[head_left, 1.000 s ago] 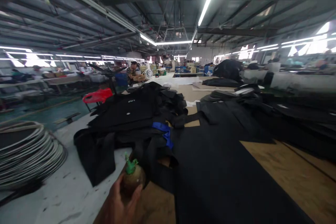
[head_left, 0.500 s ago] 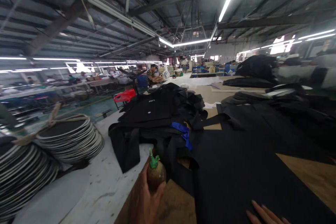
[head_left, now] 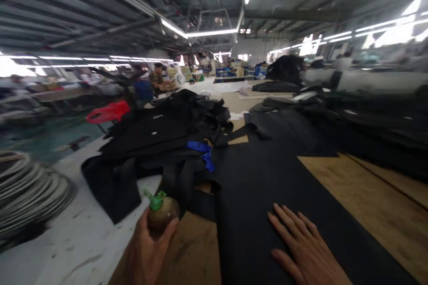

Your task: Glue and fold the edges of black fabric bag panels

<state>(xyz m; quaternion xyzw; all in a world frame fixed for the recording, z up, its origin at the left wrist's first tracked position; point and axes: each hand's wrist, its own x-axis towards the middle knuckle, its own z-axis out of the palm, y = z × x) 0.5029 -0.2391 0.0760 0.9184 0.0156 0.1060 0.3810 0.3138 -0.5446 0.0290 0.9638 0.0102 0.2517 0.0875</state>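
My left hand (head_left: 150,240) is wrapped round a squat, brownish bottle with a green nozzle (head_left: 163,211), which leans to the left above the brown board (head_left: 194,245). What the bottle contains I cannot make out. Fingers spread, my right hand (head_left: 297,245) lies palm down on a large black sheet of material (head_left: 247,196). Just beyond the bottle are black cut pieces and straps (head_left: 180,178), with a blue strip (head_left: 202,151) among them.
Coiled, cord-like rings (head_left: 30,191) stand stacked at the left on the white tabletop (head_left: 76,236). More black pieces (head_left: 368,120) are heaped at right. A red object (head_left: 109,111) stands past the left edge. Farther back, a person (head_left: 157,78) sits near machines.
The view has swung to the right, so things appear shifted left. My right hand has come farther into view over the black sheet. My left hand still holds the bottle.
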